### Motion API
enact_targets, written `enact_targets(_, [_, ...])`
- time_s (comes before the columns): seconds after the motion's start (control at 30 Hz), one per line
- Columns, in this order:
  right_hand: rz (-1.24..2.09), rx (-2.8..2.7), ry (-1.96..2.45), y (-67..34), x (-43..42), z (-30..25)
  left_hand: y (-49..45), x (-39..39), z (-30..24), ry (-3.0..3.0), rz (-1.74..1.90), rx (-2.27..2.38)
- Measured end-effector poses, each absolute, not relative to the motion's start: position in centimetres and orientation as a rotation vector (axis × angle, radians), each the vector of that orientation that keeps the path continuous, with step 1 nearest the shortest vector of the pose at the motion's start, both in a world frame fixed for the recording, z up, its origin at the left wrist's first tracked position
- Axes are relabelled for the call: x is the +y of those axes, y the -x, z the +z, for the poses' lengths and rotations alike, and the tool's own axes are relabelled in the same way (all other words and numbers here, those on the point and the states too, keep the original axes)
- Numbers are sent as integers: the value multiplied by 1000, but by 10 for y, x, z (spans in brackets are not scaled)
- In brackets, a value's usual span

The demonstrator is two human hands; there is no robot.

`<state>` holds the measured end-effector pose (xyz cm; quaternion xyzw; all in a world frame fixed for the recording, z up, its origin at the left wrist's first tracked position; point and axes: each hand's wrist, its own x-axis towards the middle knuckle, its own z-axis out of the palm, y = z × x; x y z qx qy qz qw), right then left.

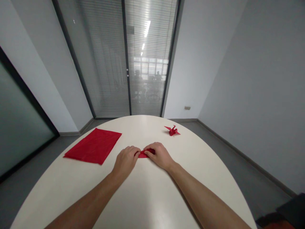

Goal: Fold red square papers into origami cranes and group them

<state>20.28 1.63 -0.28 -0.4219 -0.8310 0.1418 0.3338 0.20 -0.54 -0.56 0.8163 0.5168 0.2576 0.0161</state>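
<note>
Paper: where is it and what's its state?

— Red folded paper (143,156), middle of the round white table (143,194), between the hands. Small and flat-looking, near edge straight. Most of it sits under the fingers, so can't read the creases.

Grip?

— Both closed down. Left hand (127,159) has thumb and fingers pinched at the left end. Right hand (159,156) has fingertips bent over the right part, thumb close to the fingers, a bit of red showing in the gap. Can't tell how hard either one presses.

How far along?

— My read: mid-fold. Piece is much smaller than the flat sheets, so some folding looks done. No wings or neck visible on it. Can't count folds.

Anything finished?

— One red paper bird (173,131), far right of the hands, wings spread, standing apart from them. Looks complete.

Anything not started?

— Red sheets (94,147), left of the hands, lying flat. Edges sit slightly offset, so probably more than one. Faint creases on top, otherwise unfolded. Neither hand touches them.

Containers?

— None that I can see. Sheets and bird both lie straight on the tabletop.

Beyond that?

— Glass partition (109,63) with blinds on the far side, pale wall (250,79) to the right. Dark object (292,208) at near right, cut off, can't identify.
</note>
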Motion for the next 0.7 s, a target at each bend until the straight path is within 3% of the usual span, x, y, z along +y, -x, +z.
enact_targets(0.4, [372,-2163,1047,-202,15,-3,-1,-6,-7,-2548,846,1593])
enact_targets(0.7, [174,-2194,865,-204,11,1,0,-4,-9,-2276,1005,1659])
